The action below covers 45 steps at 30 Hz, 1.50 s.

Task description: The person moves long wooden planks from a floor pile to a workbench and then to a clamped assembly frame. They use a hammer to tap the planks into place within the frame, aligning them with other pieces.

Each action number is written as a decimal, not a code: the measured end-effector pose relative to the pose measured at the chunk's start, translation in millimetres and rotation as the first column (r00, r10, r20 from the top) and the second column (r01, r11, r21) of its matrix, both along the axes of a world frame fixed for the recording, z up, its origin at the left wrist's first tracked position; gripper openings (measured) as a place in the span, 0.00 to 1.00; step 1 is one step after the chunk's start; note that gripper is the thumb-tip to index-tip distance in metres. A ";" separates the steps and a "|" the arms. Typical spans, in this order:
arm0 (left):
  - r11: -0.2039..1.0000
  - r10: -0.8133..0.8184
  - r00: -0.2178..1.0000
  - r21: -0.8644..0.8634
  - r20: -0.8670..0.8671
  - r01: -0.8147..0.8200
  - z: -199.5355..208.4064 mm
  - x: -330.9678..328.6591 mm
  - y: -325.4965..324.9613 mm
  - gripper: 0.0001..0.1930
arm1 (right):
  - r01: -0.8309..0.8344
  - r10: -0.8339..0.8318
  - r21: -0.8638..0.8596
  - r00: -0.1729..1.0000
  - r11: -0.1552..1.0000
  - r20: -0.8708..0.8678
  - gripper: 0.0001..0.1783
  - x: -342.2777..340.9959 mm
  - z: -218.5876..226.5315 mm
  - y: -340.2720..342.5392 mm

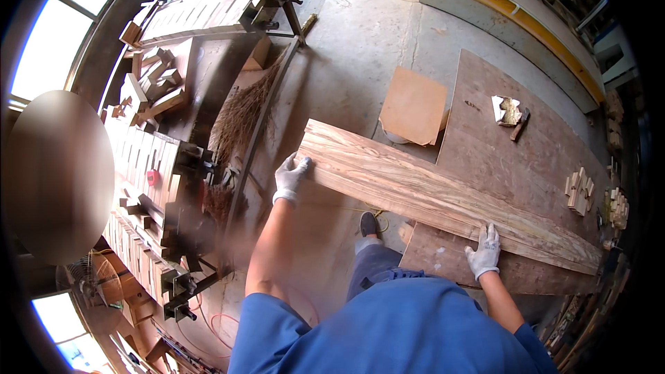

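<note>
A long, wide wooden plank (415, 183) with streaked grain slants across the middle, from upper left to lower right. Its left end juts past the brown worktable (499, 159), while its right part lies over the tabletop. My left hand (289, 176), in a white glove, grips the plank's left end, with the thumb on its upper face. My right hand (484, 253), gloved too, holds the near edge farther right, fingers over the top. The underside of the plank and the part of my grip below it are hidden.
On the worktable lie a hammer (520, 125), a pale torn packet (507, 111) and small stacked wood pieces (579, 191). A brown square board (413, 105) stands beyond the plank. Clamping racks with wood strips (142, 159) line the left. A yellow-edged machine (516, 10) stands far right.
</note>
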<state>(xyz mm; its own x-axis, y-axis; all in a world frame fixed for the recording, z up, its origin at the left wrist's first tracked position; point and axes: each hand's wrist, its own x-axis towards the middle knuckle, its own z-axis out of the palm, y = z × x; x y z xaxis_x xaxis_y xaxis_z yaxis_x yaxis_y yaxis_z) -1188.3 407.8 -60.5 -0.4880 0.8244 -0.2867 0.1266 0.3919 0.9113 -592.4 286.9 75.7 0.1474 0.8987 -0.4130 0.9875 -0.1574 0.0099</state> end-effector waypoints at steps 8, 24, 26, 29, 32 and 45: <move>1.000 0.012 0.990 -0.022 0.141 -0.009 29.3 13.9 3.6 0.19 | -0.003 0.003 0.002 1.000 1.000 -0.006 0.50 3.2 -2.8 -2.1; 0.949 -0.299 0.883 -0.212 -0.361 0.234 43.7 -0.1 89.2 0.24 | -0.016 0.016 0.001 1.000 1.000 -0.011 0.51 7.6 -6.7 -1.9; 0.942 -0.316 0.900 -0.211 -0.301 0.260 53.2 6.7 90.4 0.20 | 0.001 -0.001 -0.001 1.000 1.000 -0.014 0.51 4.8 -4.7 -2.2; 0.942 -0.311 0.913 -0.210 -0.265 0.261 63.3 14.7 89.2 0.16 | 0.019 -0.019 -0.002 1.000 1.000 -0.018 0.52 1.6 -1.7 -1.5; 0.916 -0.353 0.893 -0.298 -0.280 0.268 57.8 8.0 92.4 0.19 | 0.010 -0.010 -0.007 1.000 1.000 -0.004 0.52 0.0 -2.0 -0.4; 0.932 -0.294 0.925 -0.287 -0.242 0.222 56.2 10.0 93.0 0.19 | -0.010 0.010 0.002 1.000 1.000 -0.021 0.53 -0.9 -1.1 -0.8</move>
